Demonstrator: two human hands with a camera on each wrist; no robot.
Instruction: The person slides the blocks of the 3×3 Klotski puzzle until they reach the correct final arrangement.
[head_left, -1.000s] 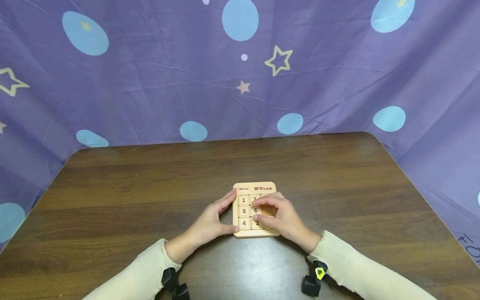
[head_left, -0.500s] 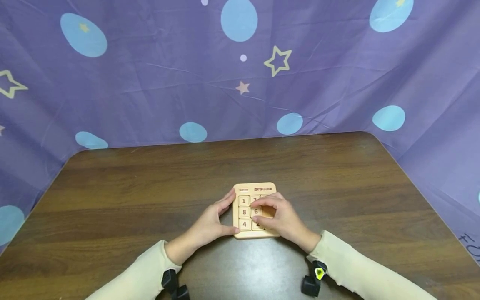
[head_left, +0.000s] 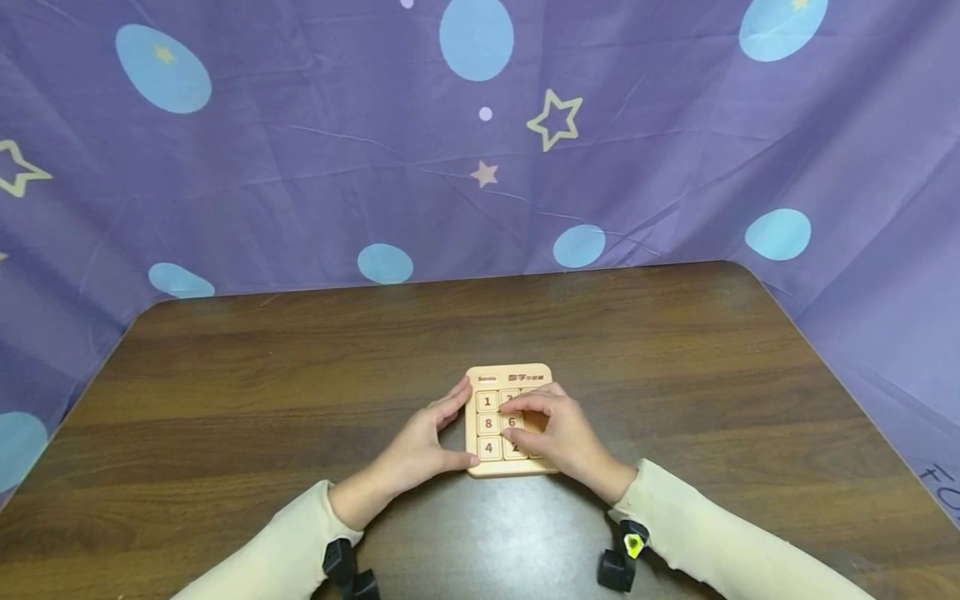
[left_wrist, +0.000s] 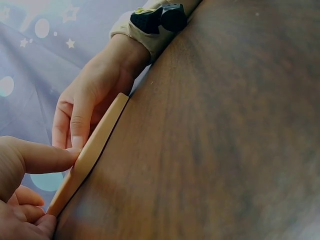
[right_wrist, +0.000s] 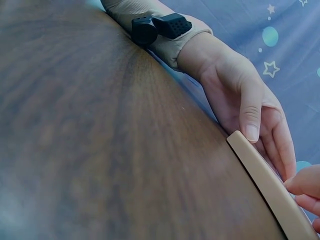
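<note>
Two hands at one wooden number board (head_left: pixel 506 470), flat on the table (head_left: pixel 300 375). Left hand (head_left: pixel 418 444): thumb and fingers spread fairly straight, resting against the board's left edge. Right hand (head_left: pixel 572 435): thumb and forefinger bent but apart over the number tiles (head_left: pixel 488 423); we see nothing pinched. Risk, our judgement: a sideways push could skid the board if the left hand braces too lightly, or a tile could bind if pressed off-centre. Obscured: the right column, mostly under the right hand; we cannot tell whether its fingertips touch a tile. Of the board, both wrist views show us only its side.
</note>
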